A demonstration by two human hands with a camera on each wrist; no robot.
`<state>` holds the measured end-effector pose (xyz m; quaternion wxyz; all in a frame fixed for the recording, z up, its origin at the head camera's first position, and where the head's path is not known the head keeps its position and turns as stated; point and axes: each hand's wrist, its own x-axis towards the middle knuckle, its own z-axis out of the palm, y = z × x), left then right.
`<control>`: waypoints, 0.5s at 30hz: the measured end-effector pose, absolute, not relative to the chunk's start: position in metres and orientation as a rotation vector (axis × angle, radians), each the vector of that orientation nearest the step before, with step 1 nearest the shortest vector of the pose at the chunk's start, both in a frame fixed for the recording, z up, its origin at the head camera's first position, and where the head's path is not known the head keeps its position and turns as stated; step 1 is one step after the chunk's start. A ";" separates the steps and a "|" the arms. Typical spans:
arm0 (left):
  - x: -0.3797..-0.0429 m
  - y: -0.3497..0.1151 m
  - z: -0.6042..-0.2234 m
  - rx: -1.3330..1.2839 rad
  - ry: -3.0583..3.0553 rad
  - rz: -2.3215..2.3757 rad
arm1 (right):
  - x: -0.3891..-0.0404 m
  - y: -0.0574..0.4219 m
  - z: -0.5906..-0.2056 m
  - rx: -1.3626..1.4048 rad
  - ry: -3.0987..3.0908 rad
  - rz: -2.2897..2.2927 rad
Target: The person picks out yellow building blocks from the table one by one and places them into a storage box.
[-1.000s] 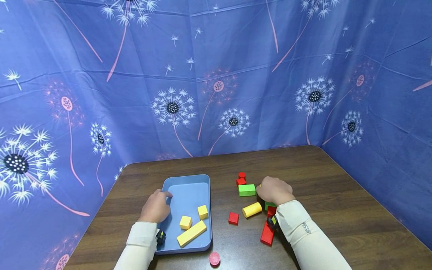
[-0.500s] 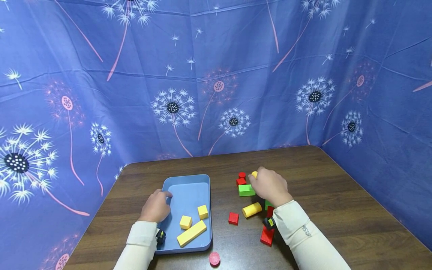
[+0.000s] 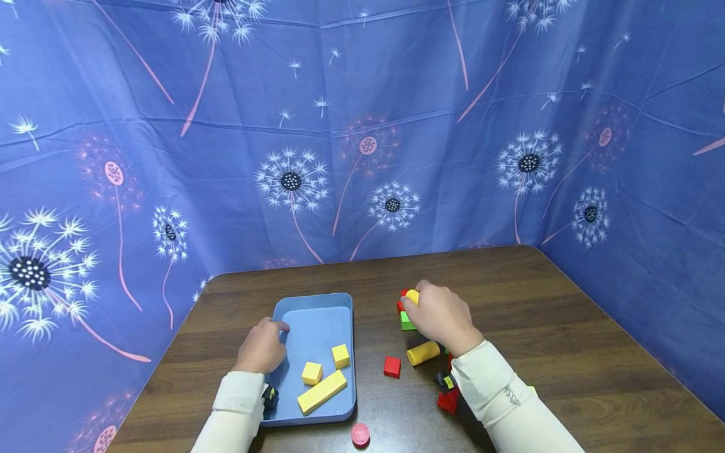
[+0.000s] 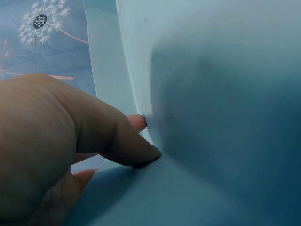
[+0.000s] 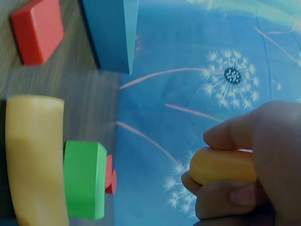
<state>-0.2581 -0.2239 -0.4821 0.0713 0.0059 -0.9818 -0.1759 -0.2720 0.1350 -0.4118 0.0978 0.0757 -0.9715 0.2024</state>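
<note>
My left hand grips the left wall of the blue tray; in the left wrist view one digit lies inside the wall and other fingers show beyond it. Inside the tray are two yellow cubes and a long yellow block. Raised above the table, my right hand pinches a yellow cylinder between thumb and fingers, one rounded end sticking out. Below that hand, a second yellow cylinder lies on its side. A green block is partly covered by the hand.
A red cube lies between tray and right hand, and a red disc sits by the tray's front corner. Red blocks show under the right wrist. A blue dandelion-patterned cloth hangs behind the wooden table.
My right hand has risen from among the blocks with the yellow cylinder and moved left, towards the tray, over the green block. The left hand and tray stay in place.
</note>
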 end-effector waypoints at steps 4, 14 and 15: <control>-0.258 -0.224 -0.483 0.015 -2.945 -0.535 | -0.266 0.127 -0.410 0.273 -2.857 0.620; -0.257 -0.224 -0.483 0.026 -2.942 -0.542 | -0.253 0.108 -0.410 0.368 -2.801 0.652; -0.258 -0.224 -0.483 0.028 -2.943 -0.542 | -0.253 0.107 -0.411 0.366 -2.798 0.655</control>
